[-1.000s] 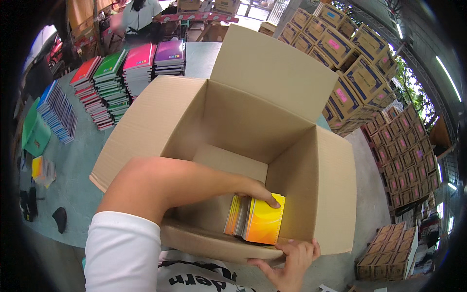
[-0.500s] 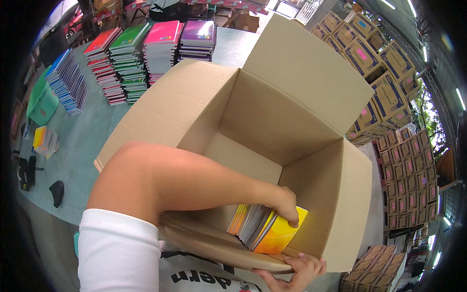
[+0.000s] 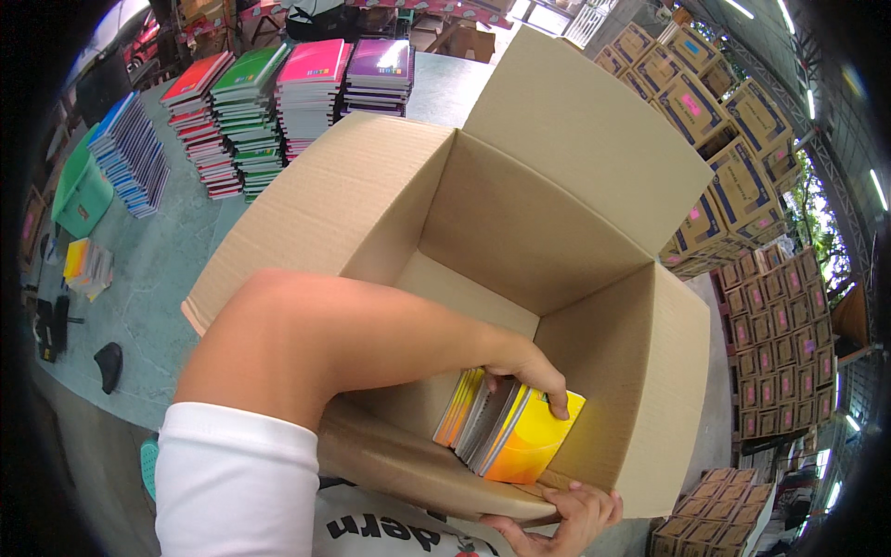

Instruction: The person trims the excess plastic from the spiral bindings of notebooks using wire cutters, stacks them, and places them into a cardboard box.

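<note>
Table (image 3: 158, 297) grey-green | cartons (image 3: 741, 186) stacked beyond | left hand (image 3: 529, 362) curled on notebooks (image 3: 534, 436) | right hand (image 3: 577, 520) gripping box (image 3: 664, 390)

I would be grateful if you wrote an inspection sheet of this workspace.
Surface: greenish-grey table bearing blue, red, green, pink and purple notebook stacks.
Job's things: open carton, flaps out; yellow-orange notebooks inside, toward its near right corner.
Clutter: green basin, small yellow-edged stack and dark objects at the table's left; their kind is unclear.
Hands: left hand on the yellow-orange notebooks, exact grip unclear; right hand grips the carton's near edge.
Cables: nothing seen.
Surroundings: large stacked cartons and smaller ones at right; strip lights overhead.
</note>
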Available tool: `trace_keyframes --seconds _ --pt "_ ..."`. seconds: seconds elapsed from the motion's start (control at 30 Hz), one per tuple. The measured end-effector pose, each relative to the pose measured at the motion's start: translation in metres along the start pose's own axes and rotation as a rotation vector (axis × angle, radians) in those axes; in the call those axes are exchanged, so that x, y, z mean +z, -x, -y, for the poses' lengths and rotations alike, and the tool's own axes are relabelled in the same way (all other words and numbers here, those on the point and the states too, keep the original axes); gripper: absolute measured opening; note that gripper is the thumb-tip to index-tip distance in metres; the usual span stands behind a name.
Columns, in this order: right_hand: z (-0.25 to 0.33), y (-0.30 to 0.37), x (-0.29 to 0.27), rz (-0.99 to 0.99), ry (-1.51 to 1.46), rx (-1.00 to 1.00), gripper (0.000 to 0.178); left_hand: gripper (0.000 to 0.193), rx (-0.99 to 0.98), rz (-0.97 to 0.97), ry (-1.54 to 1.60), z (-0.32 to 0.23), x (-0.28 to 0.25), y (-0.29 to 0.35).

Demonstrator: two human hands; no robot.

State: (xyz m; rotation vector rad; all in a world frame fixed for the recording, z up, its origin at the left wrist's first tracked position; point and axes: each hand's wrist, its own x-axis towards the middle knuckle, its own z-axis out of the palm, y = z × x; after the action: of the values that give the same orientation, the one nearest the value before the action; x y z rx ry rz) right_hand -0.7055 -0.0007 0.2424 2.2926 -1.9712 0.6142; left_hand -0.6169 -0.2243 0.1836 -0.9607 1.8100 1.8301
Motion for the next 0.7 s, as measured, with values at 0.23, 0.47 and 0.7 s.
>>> trace_keyframes --seconds 0.23,0.47,0.7 --pt "0.003 0.000 -0.001 -0.001 -0.003 -0.002 0.061 0.057 0.023 0.276 0.044 0.014 -0.003 -0.027" --pt "0.008 -0.005 -0.003 0.008 -0.006 0.001 0.062 0.064 0.027 0.256 -0.005 0.006 -0.001 -0.024" --pt "0.013 -0.007 -0.003 0.006 0.013 0.015 0.067 0.069 0.131 0.258 -0.088 -0.007 -0.001 -0.001"
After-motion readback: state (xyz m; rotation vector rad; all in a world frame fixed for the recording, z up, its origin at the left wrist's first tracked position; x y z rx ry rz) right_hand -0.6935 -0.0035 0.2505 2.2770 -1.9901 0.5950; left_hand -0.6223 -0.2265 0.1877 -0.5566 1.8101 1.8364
